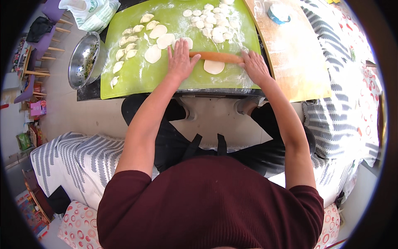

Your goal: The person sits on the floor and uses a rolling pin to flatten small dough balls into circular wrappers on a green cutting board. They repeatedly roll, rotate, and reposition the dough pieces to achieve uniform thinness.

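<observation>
A wooden rolling pin [217, 57] lies crosswise over a flat round dough wrapper [214, 67] on a floured green mat [186, 79]. My left hand [181, 60] rests palm-down on the pin's left end, fingers extended; that end is hidden beneath it. Its fingertips reach over another wrapper [187, 43]. At the pin's right end, my right hand [256, 67] is on the wood with its fingers bent over it. More rolled wrappers [153, 54] lie left of my left hand. Small pressed dough discs [214, 23] are clustered beyond the pin.
Several folded dumplings [130, 46] line the mat's left side. A metal bowl [84, 60] with chopped filling stands at the table's left edge, near a plastic bag [90, 14]. On the right, a floured wooden board [295, 59] bears a small blue-rimmed container [279, 14] of white powder.
</observation>
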Action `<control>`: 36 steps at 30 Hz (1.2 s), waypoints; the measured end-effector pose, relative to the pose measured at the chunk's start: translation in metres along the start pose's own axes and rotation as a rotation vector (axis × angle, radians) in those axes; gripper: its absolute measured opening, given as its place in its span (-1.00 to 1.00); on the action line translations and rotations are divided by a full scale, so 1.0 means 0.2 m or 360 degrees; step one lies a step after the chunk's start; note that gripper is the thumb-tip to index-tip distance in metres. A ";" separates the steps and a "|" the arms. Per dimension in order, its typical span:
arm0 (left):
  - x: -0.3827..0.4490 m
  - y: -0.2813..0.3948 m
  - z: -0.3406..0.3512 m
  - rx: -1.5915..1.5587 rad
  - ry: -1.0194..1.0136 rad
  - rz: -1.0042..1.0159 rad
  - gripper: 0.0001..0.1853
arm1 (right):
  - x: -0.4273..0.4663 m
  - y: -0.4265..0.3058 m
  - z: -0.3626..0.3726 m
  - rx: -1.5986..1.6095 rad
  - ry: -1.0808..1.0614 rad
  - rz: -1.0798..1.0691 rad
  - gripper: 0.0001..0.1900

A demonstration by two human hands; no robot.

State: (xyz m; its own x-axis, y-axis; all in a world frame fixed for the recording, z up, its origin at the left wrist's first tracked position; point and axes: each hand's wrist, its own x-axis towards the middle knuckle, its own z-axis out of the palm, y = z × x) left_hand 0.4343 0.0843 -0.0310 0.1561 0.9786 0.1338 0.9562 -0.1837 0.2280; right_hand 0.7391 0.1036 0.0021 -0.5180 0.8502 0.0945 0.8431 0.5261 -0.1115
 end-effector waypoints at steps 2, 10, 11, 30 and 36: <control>-0.07 0.03 -0.02 0.0008 -0.0078 0.0067 -0.08 | -0.13 0.08 0.07 -0.0099 0.0066 0.0000 -0.51; -0.04 -0.03 0.00 -0.0036 0.0032 -0.0033 -0.09 | 0.05 -0.07 0.02 -0.0023 0.0099 -0.0112 -0.51; 0.02 -0.02 0.01 -0.0033 0.0045 -0.0114 -0.09 | 0.04 -0.05 0.03 -0.0013 0.0059 -0.0079 -0.50; -0.33 0.01 -0.01 -0.0092 -0.0006 0.0036 -0.16 | -0.22 -0.16 -0.01 0.0085 -0.0040 -0.0051 -0.49; -0.14 0.20 0.06 -0.0435 0.0678 -0.0424 -0.48 | -0.10 -0.14 -0.02 0.0908 -0.0016 0.0429 -0.61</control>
State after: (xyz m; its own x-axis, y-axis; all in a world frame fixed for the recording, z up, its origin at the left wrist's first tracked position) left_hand 0.4700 0.0504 -0.0366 -0.2493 0.8813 0.4015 0.8413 -0.0083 0.5405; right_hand 0.7262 0.0729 0.0071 -0.3016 0.9532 -0.0196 0.7361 0.2197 -0.6402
